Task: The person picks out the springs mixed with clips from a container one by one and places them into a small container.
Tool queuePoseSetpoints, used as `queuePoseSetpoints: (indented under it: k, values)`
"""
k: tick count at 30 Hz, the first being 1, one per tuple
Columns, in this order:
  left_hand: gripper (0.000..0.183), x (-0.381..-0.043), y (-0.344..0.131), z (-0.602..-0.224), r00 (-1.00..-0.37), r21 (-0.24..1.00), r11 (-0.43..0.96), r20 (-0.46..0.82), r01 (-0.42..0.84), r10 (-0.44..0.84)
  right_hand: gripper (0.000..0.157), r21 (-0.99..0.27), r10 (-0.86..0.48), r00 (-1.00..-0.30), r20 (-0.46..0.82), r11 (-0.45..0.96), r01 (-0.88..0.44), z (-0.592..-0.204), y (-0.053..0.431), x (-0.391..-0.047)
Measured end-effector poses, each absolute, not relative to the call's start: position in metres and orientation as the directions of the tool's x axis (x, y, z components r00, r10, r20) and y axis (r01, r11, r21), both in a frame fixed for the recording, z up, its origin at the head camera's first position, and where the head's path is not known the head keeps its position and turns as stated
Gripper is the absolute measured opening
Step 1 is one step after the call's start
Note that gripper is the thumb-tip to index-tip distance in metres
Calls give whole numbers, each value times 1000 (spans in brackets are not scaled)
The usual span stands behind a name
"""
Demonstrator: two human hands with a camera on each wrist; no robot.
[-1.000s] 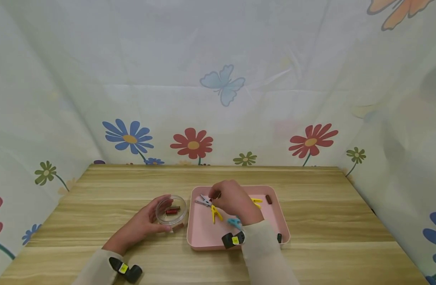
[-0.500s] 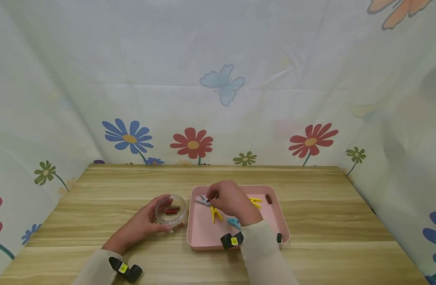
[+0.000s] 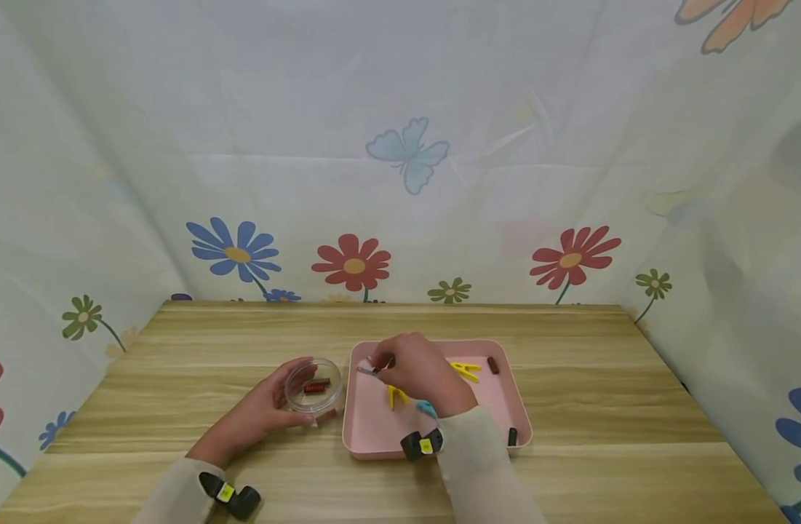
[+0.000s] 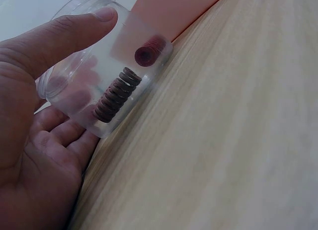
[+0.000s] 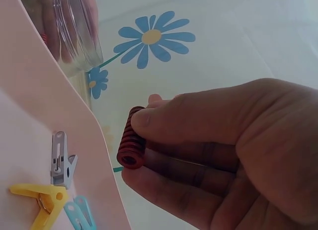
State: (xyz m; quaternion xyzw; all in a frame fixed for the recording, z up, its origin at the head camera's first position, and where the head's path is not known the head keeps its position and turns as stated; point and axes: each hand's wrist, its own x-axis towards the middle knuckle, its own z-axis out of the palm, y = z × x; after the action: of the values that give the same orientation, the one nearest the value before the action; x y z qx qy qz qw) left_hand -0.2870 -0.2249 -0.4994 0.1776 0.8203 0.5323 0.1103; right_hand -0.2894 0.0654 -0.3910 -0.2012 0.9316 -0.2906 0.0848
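Observation:
My left hand (image 3: 269, 404) grips a clear plastic jar (image 4: 117, 43), thumb on one side and fingers round the other. Inside it lie a brownish coil spring (image 4: 117, 96) and a red coil spring (image 4: 149, 50). Between thumb and fingers, my right hand (image 3: 423, 367) pinches another red coil spring (image 5: 131, 140) over the left part of the pink tray (image 3: 374, 440). Below that hand in the tray are a grey clothespin (image 5: 62, 163), a yellow clothespin (image 5: 44, 200) and a light-blue clothespin (image 5: 79, 212). The head view shows the light-blue one partly hidden by my right wrist.
Another yellow clothespin (image 3: 465, 370) lies towards the tray's back right. A brown spring (image 3: 493, 365) is near the back right corner and a dark green one (image 3: 512, 437) near the front right. The tray's left wall stands between the jar and my right hand.
My right hand has moved slightly left across the tray with the red spring, now covering more of the grey clothespin. The left hand and the jar have stayed put.

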Motion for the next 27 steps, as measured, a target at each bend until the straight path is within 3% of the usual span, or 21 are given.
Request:
queuePoseSetpoints:
  k: [14,27]
  values:
    - [92,-286,-225,-499,-911,921,354,3,163,412,11,-609,-462,-886,-30,712,-351,-393,60,-287]
    - [91,-288,-227,-500,-898,929,316,40,195,437,11,-558,-486,-874,-6,727,-400,-394,56,-288]
